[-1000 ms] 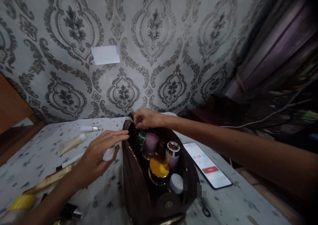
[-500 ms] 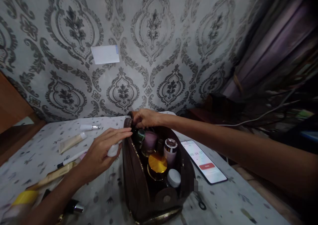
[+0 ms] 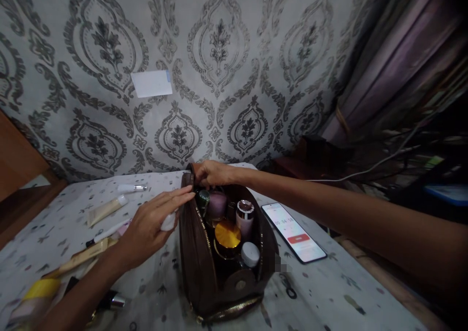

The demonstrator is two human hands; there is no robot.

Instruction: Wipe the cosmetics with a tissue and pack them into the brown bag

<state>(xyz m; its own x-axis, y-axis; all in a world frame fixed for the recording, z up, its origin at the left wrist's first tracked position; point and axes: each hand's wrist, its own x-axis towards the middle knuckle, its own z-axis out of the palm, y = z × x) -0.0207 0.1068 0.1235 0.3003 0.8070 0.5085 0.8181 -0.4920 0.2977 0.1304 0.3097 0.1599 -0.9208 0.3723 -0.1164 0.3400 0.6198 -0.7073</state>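
A dark brown zip-up toiletry bag (image 3: pixel 195 262) lies unzipped in front of me. Inside are a gold-lidded jar (image 3: pixel 227 236), a small jar with a white lid (image 3: pixel 250 254), a pale bottle with a shiny cap (image 3: pixel 244 216), a purple-topped container (image 3: pixel 217 204) and a green-capped item (image 3: pixel 203 198). My left hand (image 3: pixel 155 221) is curled around a small white object (image 3: pixel 168 221), mostly hidden by the palm, its fingertips against the bag's left rim. My right hand (image 3: pixel 214 172) is closed at the bag's far end; its fingertips dip inside, and whatever they grip is hidden.
Right of the bag lies a phone (image 3: pixel 294 233) showing a running timer. To the left are a cream tube (image 3: pixel 107 210), a white pen-like item (image 3: pixel 131 188), brushes (image 3: pixel 78 259) and a yellow-capped bottle (image 3: pixel 40 289). A patterned wall stands close behind.
The bag and phone appear slightly further left, along with the wall, as the view shifts. Both hands keep nearly the same places at the bag.
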